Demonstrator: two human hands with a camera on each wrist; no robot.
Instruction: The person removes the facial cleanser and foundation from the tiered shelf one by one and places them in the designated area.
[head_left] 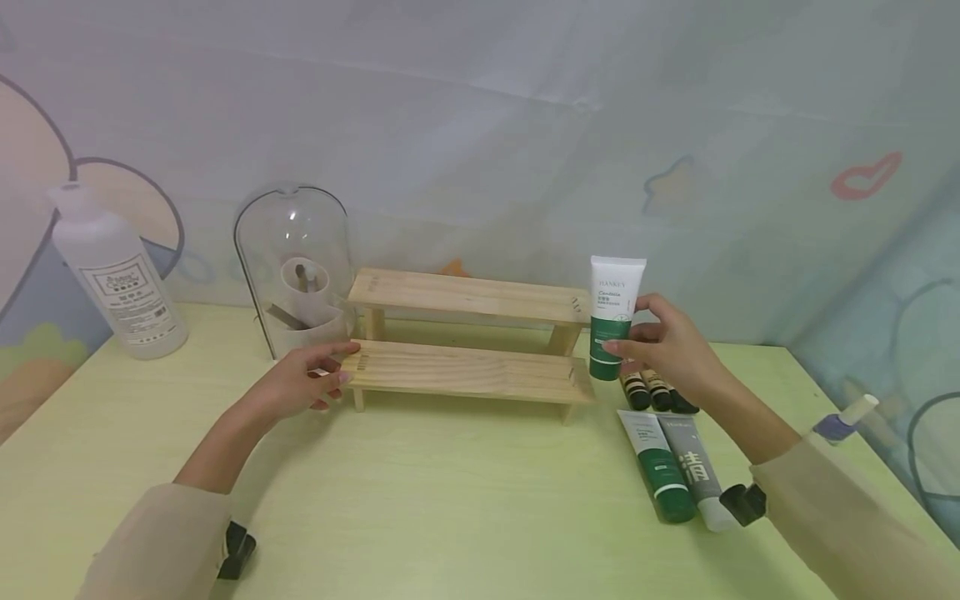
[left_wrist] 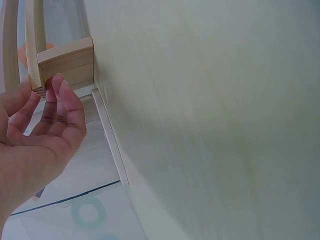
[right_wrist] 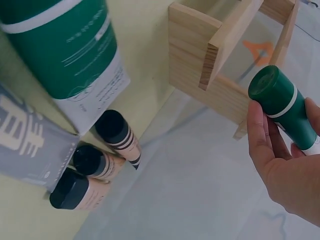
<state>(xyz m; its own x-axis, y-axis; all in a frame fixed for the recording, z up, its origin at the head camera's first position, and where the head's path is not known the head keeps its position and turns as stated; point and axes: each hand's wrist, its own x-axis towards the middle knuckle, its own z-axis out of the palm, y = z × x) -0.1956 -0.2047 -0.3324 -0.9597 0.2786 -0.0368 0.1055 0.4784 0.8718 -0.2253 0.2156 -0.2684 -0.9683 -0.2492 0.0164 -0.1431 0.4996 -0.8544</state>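
Note:
My right hand grips a white and green squeeze tube near its green cap. The tube is upright, cap down, raised beside the right end of a two-step wooden stand. In the right wrist view the tube's green cap shows between thumb and fingers. With thumb and fingers, my left hand pinches the left end of the stand's lower step; the left wrist view shows the fingertips at the board's edge.
Another green tube and a grey tube lie at right, with several small black-capped tubes behind them. At left stand a large white bottle and a clear domed holder with brushes. A curtain hangs behind the table.

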